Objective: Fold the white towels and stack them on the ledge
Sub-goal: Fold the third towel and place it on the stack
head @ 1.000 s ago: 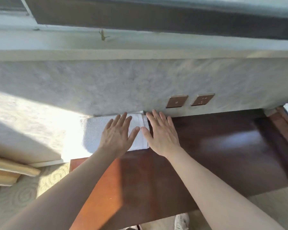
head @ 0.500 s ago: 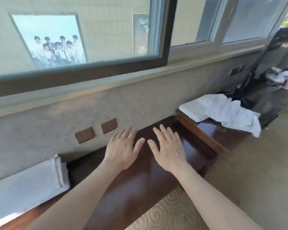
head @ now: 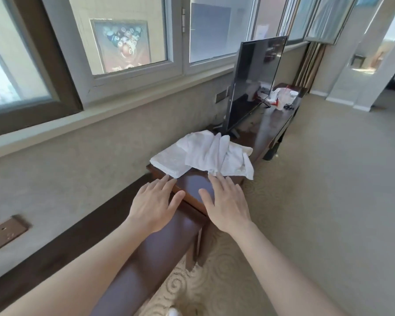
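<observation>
Towels (head: pixel 205 153): white heap, loose and crumpled, was found on the raised dark wood cabinet top (head: pixel 193 185), approx. straight ahead of both hands, just beyond the fingertips.
Heap axis: was judged to run left-right across the reach; flatter, part-folded piece at left, rumpled part at right, one corner draped over the front edge.
L hand (head: pixel 155 206): fingers straight, slightly spread, palm down, nothing held; fingertips just short of the heap's left corner.
R hand (head: pixel 226 204): same, flat and spread, nothing held; fingertips near the draped corner. Contact w/ cloth couldn't be told.
Nearer hand: about equal; R judged closer to the loose part.
Ledge (head: pixel 146 258): lower dark wood surface under the forearms, along the wall.
Behind heap: TV screen (head: pixel 253 80) on its stand, close to the far edge.
Further back: cups and clutter (head: pixel 281 96), well apart.
Wall: socket plate (head: pixel 6 231) at left.
Obstruction: none was seen between hands and heap.
</observation>
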### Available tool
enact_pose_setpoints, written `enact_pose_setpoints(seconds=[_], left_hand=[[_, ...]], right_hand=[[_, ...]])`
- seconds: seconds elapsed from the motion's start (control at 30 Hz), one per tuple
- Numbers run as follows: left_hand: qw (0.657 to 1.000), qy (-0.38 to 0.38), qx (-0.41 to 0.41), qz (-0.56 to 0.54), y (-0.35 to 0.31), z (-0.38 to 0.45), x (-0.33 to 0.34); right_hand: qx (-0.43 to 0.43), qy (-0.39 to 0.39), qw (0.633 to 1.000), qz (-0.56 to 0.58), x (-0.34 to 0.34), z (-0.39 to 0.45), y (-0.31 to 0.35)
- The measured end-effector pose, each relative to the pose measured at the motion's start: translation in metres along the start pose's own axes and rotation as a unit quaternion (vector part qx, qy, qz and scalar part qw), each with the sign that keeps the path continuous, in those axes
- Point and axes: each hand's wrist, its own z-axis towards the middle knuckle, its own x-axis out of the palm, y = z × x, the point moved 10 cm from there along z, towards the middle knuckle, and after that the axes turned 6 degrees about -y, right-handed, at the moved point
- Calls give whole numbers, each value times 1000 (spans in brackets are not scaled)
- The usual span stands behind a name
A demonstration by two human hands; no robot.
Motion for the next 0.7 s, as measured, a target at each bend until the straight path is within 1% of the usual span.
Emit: enact_pose_setpoints(seconds=[0.2, 0.37, 0.6, 0.7], left_hand=[[999, 14, 26, -38, -23, 105, 61], [997, 58, 35, -39, -28, 180, 118], [992, 109, 59, 9, -26, 240, 175], [990, 130, 44, 16, -24, 263, 195]], right_hand=[[23, 6, 999, -27, 12, 76, -61], [80, 48, 995, -45, 39, 120, -123], [128, 101, 986, -31, 83, 167, -178], [126, 114, 985, -23, 101, 197, -194]])
